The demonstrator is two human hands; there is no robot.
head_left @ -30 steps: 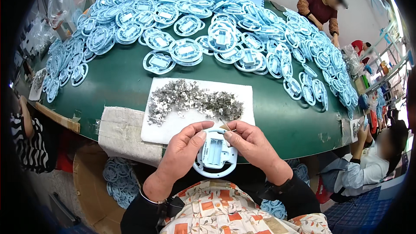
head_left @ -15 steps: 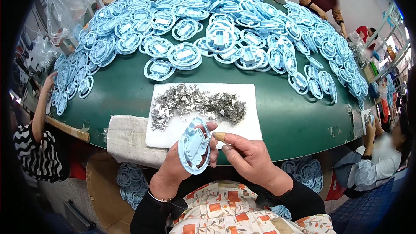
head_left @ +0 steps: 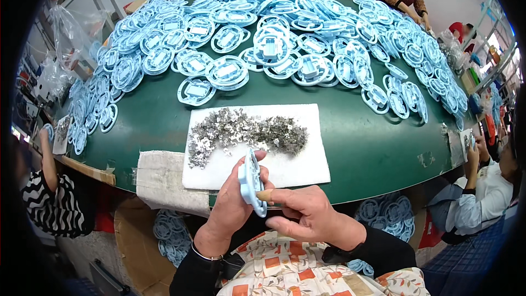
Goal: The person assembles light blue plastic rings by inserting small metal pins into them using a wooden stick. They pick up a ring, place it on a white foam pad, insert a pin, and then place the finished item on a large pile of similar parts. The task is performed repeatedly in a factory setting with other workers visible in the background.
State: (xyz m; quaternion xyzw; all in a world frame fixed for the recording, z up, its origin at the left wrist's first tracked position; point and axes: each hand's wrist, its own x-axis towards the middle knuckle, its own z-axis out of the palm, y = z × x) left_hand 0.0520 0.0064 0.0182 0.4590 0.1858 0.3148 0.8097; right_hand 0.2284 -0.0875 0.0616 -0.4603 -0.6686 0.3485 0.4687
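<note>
My left hand [head_left: 227, 204] is closed around a light-blue oval plastic part [head_left: 248, 182], tilted nearly edge-on above the pad's near edge. At its lower end, my right hand [head_left: 304, 212] presses with the index finger, which wears a tan finger cover [head_left: 266, 194]. The right thumb is stretched out below, apart from the index finger, and the other fingers are curled. Any small clip under that fingertip is hidden. Just beyond the hands, small silvery metal clips [head_left: 219, 137] lie heaped on a white foam pad [head_left: 309, 172].
A large pile of similar blue plastic parts [head_left: 227, 71] covers the far side of the green table [head_left: 378, 148]. A worn pale cloth-like mat [head_left: 160, 178] lies left of the pad. Below the table are boxes [head_left: 137, 246] with more parts. Several people work around the table.
The blue part has turned from face-on to nearly edge-on in my left hand. My right index finger has moved left and down onto its lower end, with the thumb spreading away.
</note>
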